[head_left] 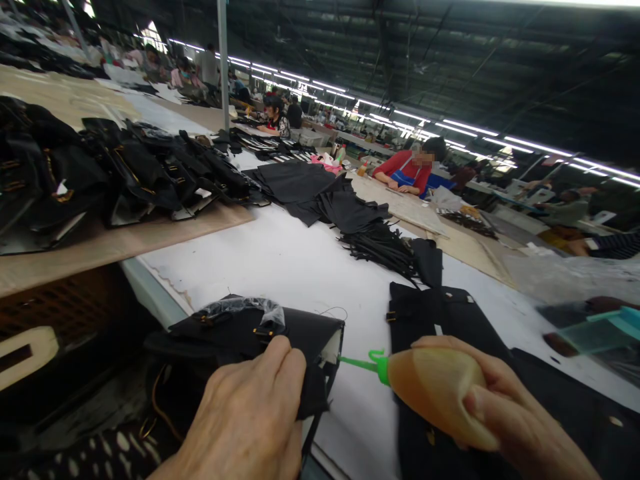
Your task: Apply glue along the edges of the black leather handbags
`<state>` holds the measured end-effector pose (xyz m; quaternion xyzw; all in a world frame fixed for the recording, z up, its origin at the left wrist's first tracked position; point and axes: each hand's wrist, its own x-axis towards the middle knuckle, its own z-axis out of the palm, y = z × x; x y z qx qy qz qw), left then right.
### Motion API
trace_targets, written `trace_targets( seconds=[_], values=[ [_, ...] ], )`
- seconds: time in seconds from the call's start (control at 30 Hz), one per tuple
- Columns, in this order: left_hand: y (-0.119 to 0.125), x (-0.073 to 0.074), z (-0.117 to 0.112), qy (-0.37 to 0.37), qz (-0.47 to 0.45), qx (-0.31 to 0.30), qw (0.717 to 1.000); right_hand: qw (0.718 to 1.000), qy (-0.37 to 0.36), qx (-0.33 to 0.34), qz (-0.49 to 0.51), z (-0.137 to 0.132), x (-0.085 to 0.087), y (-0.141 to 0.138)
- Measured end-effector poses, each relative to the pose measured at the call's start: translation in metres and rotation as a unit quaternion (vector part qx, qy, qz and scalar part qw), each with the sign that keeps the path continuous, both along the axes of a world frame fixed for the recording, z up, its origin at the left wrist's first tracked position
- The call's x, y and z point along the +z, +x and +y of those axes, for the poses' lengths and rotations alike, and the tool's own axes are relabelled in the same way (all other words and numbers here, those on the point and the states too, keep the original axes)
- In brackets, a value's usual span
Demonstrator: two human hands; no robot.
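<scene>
My left hand [253,403] is closed on a black handbag [305,330] at the table's near edge, gripping a dark flap by its side. The bag's handle [240,307] is wrapped in clear plastic, with gold-coloured fittings. In my right hand [505,407] is a squeeze bottle of amber liquid [430,387], its soft wall dented under my thumb. The bottle lies tilted sideways, and its thin green nozzle [357,363] points left, its tip at the bag's pale side edge. Whether liquid comes out is too small to tell.
Flat black bag pieces [435,313] lie right of the bag, partly under the bottle. Black panels and strips [370,240] are piled farther back on the white table [225,253]. Several black bags [125,173] line the left. Across the table sits a person in red [410,170].
</scene>
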<state>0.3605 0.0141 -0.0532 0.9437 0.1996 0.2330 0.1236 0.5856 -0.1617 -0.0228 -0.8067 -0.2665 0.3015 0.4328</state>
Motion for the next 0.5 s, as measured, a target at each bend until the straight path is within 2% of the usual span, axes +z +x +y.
trace_targets(
  seconds=[0.1,0.2,0.3,0.5],
  values=[
    [0.0,0.0,-0.001,-0.003,0.004,0.01,1.0,0.994,0.061,-0.013,0.086,0.016,0.001,-0.001],
    [-0.001,0.0,-0.002,-0.006,0.002,0.009,1.0,0.99,0.107,-0.006,0.094,0.027,0.001,0.0],
    [-0.001,-0.002,-0.002,0.001,-0.019,0.008,1.0,0.988,0.118,-0.002,0.101,0.027,-0.003,0.003],
    [-0.004,-0.017,0.002,0.073,-0.089,0.031,0.993,0.985,0.118,-0.018,0.127,0.016,-0.012,-0.006]
  ],
)
